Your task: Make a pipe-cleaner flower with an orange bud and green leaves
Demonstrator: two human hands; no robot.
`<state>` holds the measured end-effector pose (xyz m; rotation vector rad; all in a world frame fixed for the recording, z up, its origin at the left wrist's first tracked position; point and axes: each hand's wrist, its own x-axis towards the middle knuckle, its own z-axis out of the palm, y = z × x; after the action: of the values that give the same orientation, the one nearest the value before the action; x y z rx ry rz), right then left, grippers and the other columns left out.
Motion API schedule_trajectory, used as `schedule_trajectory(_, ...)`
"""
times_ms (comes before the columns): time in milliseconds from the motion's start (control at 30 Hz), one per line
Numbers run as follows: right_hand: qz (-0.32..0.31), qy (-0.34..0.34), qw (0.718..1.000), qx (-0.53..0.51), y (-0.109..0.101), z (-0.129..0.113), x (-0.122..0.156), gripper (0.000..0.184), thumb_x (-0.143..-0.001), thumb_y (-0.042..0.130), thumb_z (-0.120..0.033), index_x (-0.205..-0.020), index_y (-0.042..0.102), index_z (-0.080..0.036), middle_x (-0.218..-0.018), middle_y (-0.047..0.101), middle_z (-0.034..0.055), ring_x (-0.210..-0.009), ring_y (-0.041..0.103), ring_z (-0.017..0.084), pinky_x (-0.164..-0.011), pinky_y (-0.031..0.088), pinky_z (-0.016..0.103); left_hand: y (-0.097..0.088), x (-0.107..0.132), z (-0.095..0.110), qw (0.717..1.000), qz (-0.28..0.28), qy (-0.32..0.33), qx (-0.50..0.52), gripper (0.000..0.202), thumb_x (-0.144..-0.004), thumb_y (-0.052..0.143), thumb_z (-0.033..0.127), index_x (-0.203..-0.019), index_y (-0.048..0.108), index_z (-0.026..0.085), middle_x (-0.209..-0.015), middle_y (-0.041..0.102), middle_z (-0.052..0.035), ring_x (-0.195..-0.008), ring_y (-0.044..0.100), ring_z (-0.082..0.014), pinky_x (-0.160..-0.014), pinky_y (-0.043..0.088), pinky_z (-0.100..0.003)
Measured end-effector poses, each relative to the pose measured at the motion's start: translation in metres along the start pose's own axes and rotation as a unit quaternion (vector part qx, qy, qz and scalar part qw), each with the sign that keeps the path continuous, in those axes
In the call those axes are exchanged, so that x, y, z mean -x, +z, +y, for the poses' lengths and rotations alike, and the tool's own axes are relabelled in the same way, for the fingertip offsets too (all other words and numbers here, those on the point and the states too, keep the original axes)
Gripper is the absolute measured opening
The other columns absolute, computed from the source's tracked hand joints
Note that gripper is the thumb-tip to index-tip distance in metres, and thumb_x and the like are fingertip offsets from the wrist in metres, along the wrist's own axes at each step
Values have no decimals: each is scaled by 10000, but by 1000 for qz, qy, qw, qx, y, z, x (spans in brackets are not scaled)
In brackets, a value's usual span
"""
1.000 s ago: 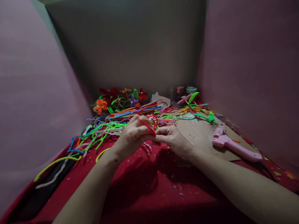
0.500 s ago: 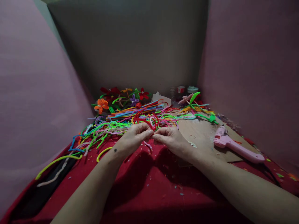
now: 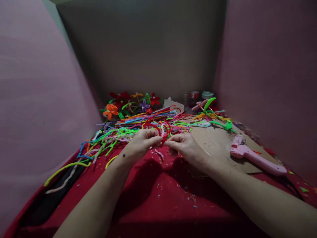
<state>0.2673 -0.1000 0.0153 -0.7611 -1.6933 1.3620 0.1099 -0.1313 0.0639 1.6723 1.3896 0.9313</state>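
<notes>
Red cloth [image 3: 158,201] with scattered bits covers the work surface. Toward the back spreads a tangled heap of multicoloured fuzzy pipe cleaners [image 3: 121,134]; on the right lies a flat brown cardboard sheet [image 3: 210,142], a pink plastic glue gun [image 3: 260,159] on it and overhanging its edge. The left hand [image 3: 142,143] and right hand [image 3: 187,147], fingertips nearly meeting, both pinch narrowly on a red fuzzy wire piece [image 3: 164,138] in front of the heap; its full outline blurs into red loops behind.
</notes>
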Motion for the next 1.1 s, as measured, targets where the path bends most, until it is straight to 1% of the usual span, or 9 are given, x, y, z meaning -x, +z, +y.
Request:
schedule_trajectory(100,51,-167,980,98,-1,-1,2,210,-834,486,-266,-881,669,-174,-705,590,24,-647,515,129,-614,419,270,-1,1,1,999,-29,11,-41,190,-701,565,280,-578,533,139,-530,501,30,-496,429,-70,-488,358,-192)
schedule_trajectory(200,89,-343,893,276,-3,-1,3,262,-863,439,-208,-1022,646,-226,-795,552,46,-762,482,161,-694,414,312,1,2,2,995,-83,14,-56,143,-686,550,245,-594,570,138,-543,539,17,-526,475,-89,-538,406,-212)
schedule_trajectory(333,108,-374,826,407,-5,0,3,224,-864,451,-221,-821,667,-179,-848,558,88,-830,459,196,-738,400,347,2,3,3,996,-81,5,-47,168,-689,557,250,-563,551,139,-526,527,23,-515,470,-88,-533,402,-212)
schedule_trajectory(433,84,-354,845,391,-5,1,2,212,-848,457,-185,-739,637,-160,-780,598,80,-784,476,189,-748,384,350,1,3,1,996,-59,17,-63,196,-714,554,268,-570,544,136,-532,511,30,-509,445,-77,-518,370,-201)
schedule_trajectory(500,72,-305,890,333,-4,1,3,177,-824,475,-169,-740,631,-155,-712,607,60,-712,494,169,-711,385,328,2,2,-2,996,-35,36,-77,192,-730,541,271,-594,541,136,-546,503,33,-521,436,-77,-517,351,-198)
schedule_trajectory(633,18,-77,993,90,-3,-2,2,135,-757,528,-190,-656,609,-153,-562,545,-6,-505,447,97,-504,339,236,5,-1,-6,995,-7,49,-91,192,-743,521,283,-623,539,134,-561,490,32,-534,427,-81,-523,338,-207)
schedule_trajectory(767,-69,87,989,-102,-7,-7,0,230,-706,587,-287,-527,525,-155,-418,428,-57,-355,320,56,-377,208,219,4,-1,-5,995,-15,43,-88,186,-752,516,277,-638,543,132,-571,492,34,-531,421,-76,-515,329,-203)
schedule_trajectory(933,-94,108,981,-133,-9,-4,-1,177,-658,637,-237,-530,580,-129,-419,503,-37,-351,376,50,-376,240,209,3,-2,-8,995,-15,39,-86,174,-746,527,268,-636,554,136,-569,497,33,-532,429,-83,-516,336,-210)
schedule_trajectory(1100,-59,86,988,-113,-4,0,-1,158,-640,663,-231,-548,625,-107,-457,583,-3,-369,446,53,-393,303,193,5,-4,-11,975,78,121,-169,128,-695,591,253,-624,620,150,-683,543,0,-704,496,-134,-643,383,-248)
